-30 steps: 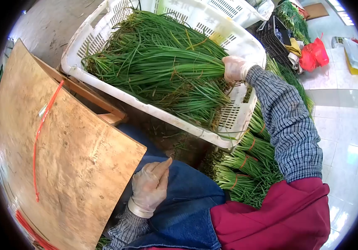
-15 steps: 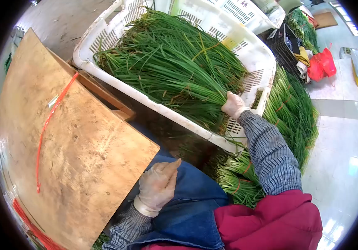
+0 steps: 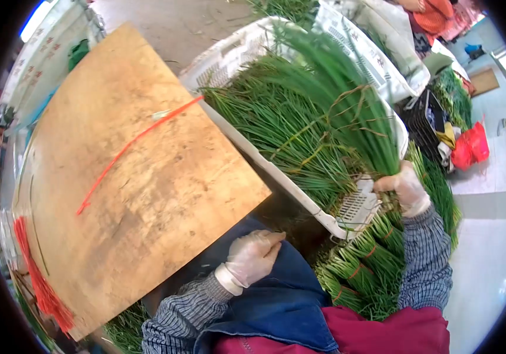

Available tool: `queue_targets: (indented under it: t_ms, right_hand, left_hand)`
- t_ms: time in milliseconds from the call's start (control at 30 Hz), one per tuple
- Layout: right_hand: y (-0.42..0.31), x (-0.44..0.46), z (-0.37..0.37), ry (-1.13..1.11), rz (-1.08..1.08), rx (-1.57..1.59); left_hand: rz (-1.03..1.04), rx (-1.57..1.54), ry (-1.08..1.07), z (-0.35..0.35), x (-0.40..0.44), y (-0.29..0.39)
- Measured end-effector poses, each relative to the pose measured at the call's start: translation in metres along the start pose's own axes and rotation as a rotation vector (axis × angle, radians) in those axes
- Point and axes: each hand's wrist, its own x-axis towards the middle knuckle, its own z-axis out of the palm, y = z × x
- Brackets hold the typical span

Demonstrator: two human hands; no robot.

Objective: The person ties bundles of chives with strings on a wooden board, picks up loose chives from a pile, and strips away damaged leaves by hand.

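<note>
My right hand [image 3: 405, 187], in a thin translucent glove, is closed round the lower end of a bunch of garlic chives [image 3: 347, 94]. The long green leaves fan up and away over the white plastic crate [image 3: 253, 154], blurred by motion. More loose chives [image 3: 276, 124] lie in the crate below. Over my lap, close to the board's near corner, is my gloved left hand [image 3: 252, 256], fingers curled together and nothing showing in them. A red tie strip [image 3: 138, 147] lies across the wooden board [image 3: 164, 194] at my left.
Tied bundles of chives [image 3: 362, 265] are stacked between the crate and my right arm. Several red strips [image 3: 40, 283] hang at the board's left edge. Beyond stand a second white crate [image 3: 359, 53], a black crate [image 3: 421, 127] and a red plastic bag [image 3: 470, 147].
My right hand has lifted the bunch of chives up off the pile, swinging it toward the crate's right side. The view has turned, so the board and my left hand appear farther right.
</note>
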Motion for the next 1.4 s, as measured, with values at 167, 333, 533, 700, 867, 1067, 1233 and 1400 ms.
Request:
queue_targets:
  t_ms: [167,333,533,700,867,1067,1233,1400]
  right_hand:
    - [-0.060,-0.054,0.024,0.107,-0.349,0.059]
    - [-0.130,-0.111,0.089,-0.227,-0.579,0.190]
    - [-0.153,-0.171,0.255,-1.306,-0.292,0.443]
    - [-0.061,-0.212,0.429,-1.788,0.100,0.428]
    - [-0.025,-0.265,0.436,-1.895,0.266,0.051]
    - [0.010,-0.275,0.445,-1.842,0.200,-0.152]
    - [0.020,-0.280,0.440,-1.786,0.051,-0.212]
    - [0.028,-0.282,0.438,-1.679,-0.048,-0.211]
  left_hand:
    - [0.049,0.053,-0.024,-0.025,-0.031,0.038]
    - [-0.022,0.080,0.044,-0.086,-0.092,0.076]
    - [-0.260,0.075,0.632,-0.139,-0.241,0.089]
    - [-0.741,-0.399,1.280,-0.112,-0.371,0.115]
    - [-0.887,-0.576,1.503,-0.042,-0.446,0.117]
    - [-0.383,-0.873,1.499,-0.011,-0.443,0.086]
    - [-0.430,-0.474,1.830,-0.046,-0.400,0.110]
    - [-0.697,0.584,1.860,-0.057,-0.379,0.120]
